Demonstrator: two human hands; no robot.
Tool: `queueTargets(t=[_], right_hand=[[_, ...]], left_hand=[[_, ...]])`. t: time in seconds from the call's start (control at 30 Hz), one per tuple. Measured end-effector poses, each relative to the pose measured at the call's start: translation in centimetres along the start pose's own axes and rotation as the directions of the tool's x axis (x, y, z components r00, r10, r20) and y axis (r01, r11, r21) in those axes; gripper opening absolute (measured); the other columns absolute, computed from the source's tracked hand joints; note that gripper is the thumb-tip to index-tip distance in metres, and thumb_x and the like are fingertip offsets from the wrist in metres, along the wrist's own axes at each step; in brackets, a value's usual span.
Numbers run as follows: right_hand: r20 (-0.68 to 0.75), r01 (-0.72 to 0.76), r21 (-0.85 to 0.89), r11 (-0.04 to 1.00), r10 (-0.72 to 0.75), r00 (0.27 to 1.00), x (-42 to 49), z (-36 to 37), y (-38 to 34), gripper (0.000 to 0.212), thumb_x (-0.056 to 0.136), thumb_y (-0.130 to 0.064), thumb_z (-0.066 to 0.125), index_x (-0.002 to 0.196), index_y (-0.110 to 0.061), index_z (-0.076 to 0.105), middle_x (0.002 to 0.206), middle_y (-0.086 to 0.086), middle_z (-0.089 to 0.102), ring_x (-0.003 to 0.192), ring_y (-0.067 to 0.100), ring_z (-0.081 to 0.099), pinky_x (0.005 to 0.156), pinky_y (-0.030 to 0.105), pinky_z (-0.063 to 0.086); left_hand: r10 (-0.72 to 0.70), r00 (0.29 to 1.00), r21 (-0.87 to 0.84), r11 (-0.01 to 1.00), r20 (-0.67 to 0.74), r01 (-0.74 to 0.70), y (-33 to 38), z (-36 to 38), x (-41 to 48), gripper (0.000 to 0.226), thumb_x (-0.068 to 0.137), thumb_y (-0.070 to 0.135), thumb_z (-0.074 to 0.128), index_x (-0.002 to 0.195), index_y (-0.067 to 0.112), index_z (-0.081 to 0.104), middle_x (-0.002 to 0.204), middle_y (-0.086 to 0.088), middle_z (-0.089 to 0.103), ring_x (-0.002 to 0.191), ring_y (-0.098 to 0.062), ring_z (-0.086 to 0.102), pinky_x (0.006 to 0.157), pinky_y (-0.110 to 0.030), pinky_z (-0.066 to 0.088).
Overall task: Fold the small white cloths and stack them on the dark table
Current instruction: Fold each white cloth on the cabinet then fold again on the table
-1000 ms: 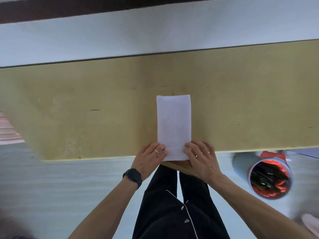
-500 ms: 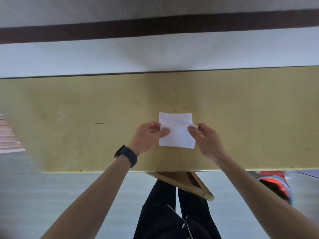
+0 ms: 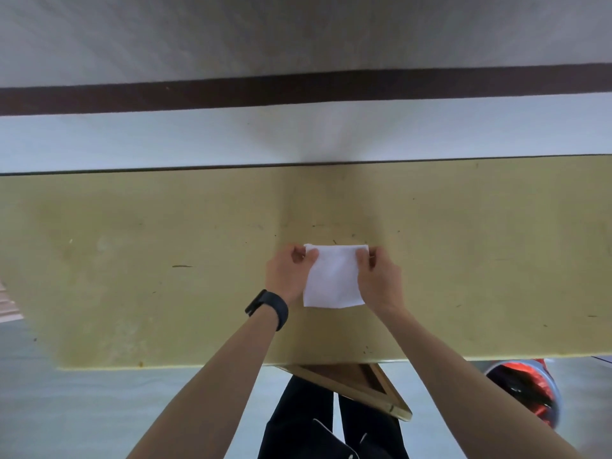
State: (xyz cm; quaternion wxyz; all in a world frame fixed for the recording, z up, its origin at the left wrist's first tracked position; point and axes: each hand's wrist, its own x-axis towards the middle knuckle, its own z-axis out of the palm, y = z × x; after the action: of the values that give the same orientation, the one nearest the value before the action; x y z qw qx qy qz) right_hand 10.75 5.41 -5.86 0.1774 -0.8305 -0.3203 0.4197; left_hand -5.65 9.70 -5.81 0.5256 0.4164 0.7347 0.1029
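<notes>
One small white cloth (image 3: 332,279) lies folded into a near square on the yellowish table (image 3: 132,260), a little right of centre. My left hand (image 3: 289,271) pinches the cloth's far left corner. At the far right corner, my right hand (image 3: 379,276) pinches the cloth in the same way. Both hands sit beside the cloth with fingers curled over its top edge. A dark watch is on my left wrist. No other cloths and no stack are in view.
The table's near edge runs across the lower part of the view. Under it juts a wooden triangular brace (image 3: 357,385), and my dark trousers (image 3: 314,425) show below. A red-lined bin (image 3: 526,389) stands on the floor at the lower right. A dark band (image 3: 298,91) crosses the wall behind.
The cloth went from a long strip, held at its near end, to folded in half. Both hands carried that end away from me and now pinch the far corners.
</notes>
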Motion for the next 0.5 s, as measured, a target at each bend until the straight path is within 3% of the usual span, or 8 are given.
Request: queueTargets(t=[0.17, 0.4, 0.5], right_hand=[[-0.029, 0.087, -0.197, 0.976, -0.095, 0.995, -0.3, 0.7, 0.2, 0.022, 0.104, -0.038, 0.033, 0.097, -0.02, 0.043, 0.074, -0.001, 0.055, 0.069, 0.029, 0.054, 0.057, 0.036, 0.039], [-0.054, 0.066, -0.331, 0.941, -0.089, 0.995, -0.7, 1.1, -0.5, 0.025, 0.104, -0.039, 0.028, 0.108, -0.018, 0.04, 0.069, -0.001, 0.05, 0.066, 0.031, 0.051, 0.061, 0.038, 0.042], [-0.05, 0.062, -0.404, 0.913, -0.09, 0.995, -1.2, 1.0, -1.0, 0.033, 0.103, -0.042, 0.029, 0.121, -0.017, 0.039, 0.085, 0.005, 0.062, 0.069, 0.031, 0.052, 0.064, 0.037, 0.039]], left_hand=[[0.011, 0.999, 0.067, 0.998, -0.053, -0.007, 0.1, 0.6, 0.0, 0.023, 0.093, 0.044, 0.059, 0.097, 0.021, 0.059, 0.09, 0.007, 0.065, 0.078, -0.011, 0.061, 0.062, -0.024, 0.046], [0.038, 0.997, 0.119, 0.992, -0.066, -0.03, -0.1, 0.9, 0.1, 0.023, 0.095, 0.043, 0.056, 0.098, 0.02, 0.056, 0.088, 0.005, 0.064, 0.08, -0.018, 0.062, 0.071, -0.033, 0.053], [0.038, 0.997, 0.147, 0.989, -0.071, -0.028, 0.1, 0.8, -0.2, 0.027, 0.094, 0.049, 0.056, 0.098, 0.023, 0.053, 0.086, 0.009, 0.063, 0.078, -0.014, 0.061, 0.063, -0.029, 0.048]])
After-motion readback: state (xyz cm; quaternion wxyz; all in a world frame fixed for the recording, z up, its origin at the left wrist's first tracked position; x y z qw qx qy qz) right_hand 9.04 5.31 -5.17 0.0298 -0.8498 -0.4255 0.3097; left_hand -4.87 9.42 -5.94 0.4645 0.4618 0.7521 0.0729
